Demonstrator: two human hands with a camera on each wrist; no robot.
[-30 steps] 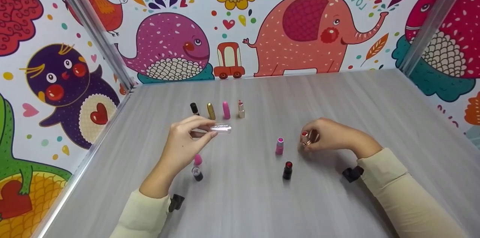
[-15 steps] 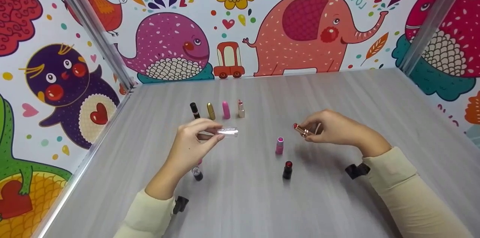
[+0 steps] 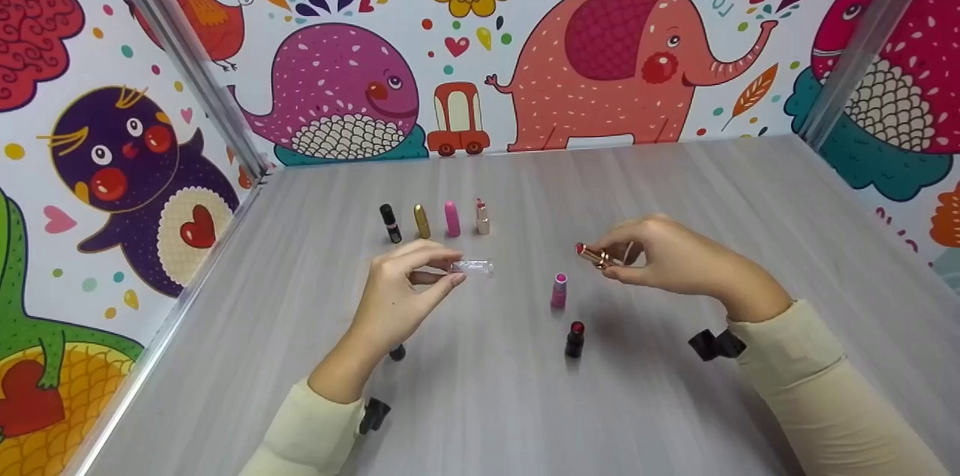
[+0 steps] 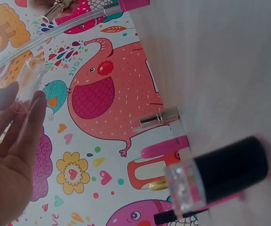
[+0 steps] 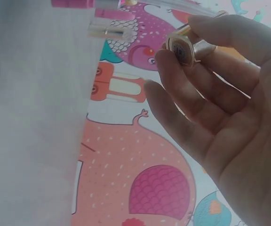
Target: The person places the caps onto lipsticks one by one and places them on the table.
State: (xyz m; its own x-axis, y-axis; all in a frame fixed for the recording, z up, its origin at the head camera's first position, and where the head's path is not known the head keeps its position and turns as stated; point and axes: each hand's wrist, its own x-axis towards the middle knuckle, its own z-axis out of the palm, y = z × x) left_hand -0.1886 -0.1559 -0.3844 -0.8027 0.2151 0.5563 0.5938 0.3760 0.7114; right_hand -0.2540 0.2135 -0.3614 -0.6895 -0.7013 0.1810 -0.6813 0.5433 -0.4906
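Head view, left hand: My left hand [image 3: 409, 285] pinches the clear cap [image 3: 475, 267] between thumb and fingers; the cap juts from my fingertips towards my other hand, apart from the lipstick there.
Right hand: My right hand [image 3: 667, 255] pinches the gold lipstick [image 3: 598, 257], its red tip slanting up and left past my fingertips; my lower fingers sit loosely apart.
Clear cap, feel: Light, stiff and slick, I'd judge, and it might crack under a hard squeeze; best held lightly by its sides.
Gold lipstick, feel: Probably a little heavier, hard and smooth, with a soft tip that could smear; I'd keep hold of the base.
Around my hands: Four tubes [image 3: 451, 220] stand beyond my left hand; the pink lipstick [image 3: 559, 291] and black lipstick [image 3: 575, 341] stand nearer me, left of my right hand.
Hard to see: My left wrist mostly hides a dark thing [image 3: 397, 351]; the left wrist view blurs a black tube [image 4: 234, 162], perhaps the same. I can't tell which end of the cap is hollow.
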